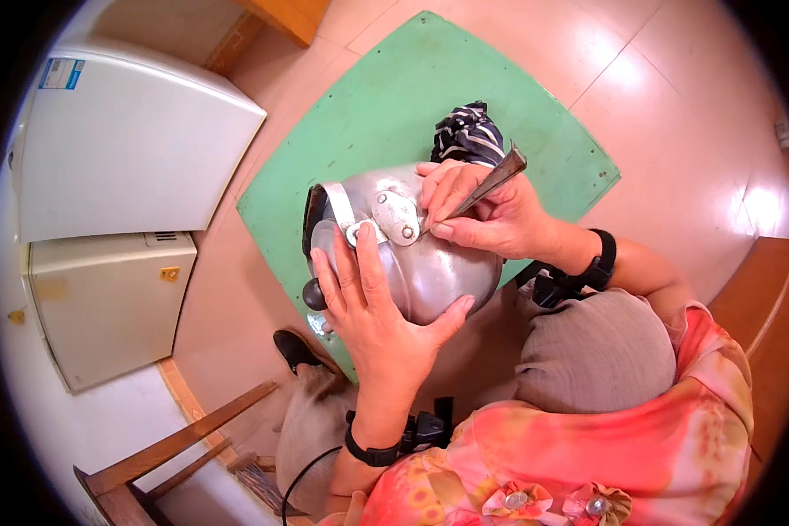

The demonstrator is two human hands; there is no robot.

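Observation:
A rounded silver metal kettle [438, 280] lies on its side on a green table [351, 123]. An oval riveted plate [396, 216] and a bent metal strap [337, 203] are fixed to it, and a black knob [314, 294] sticks out at its left. My left hand [381, 324] lies spread on the kettle, its fingertips by the foot of the strap. Pinched in my right hand [495, 215] is a dark, tapered metal tool [498, 180], thin end down. That end meets the kettle at the plate's right edge; the exact contact is hidden by my fingers.
A black-and-white striped cloth bundle [469, 138] sits on the table behind the kettle. On the left stand a white fridge [140, 140] and a lower off-white cabinet [110, 302]. A wooden frame [175, 438] is at lower left, with wooden furniture [767, 302] at right.

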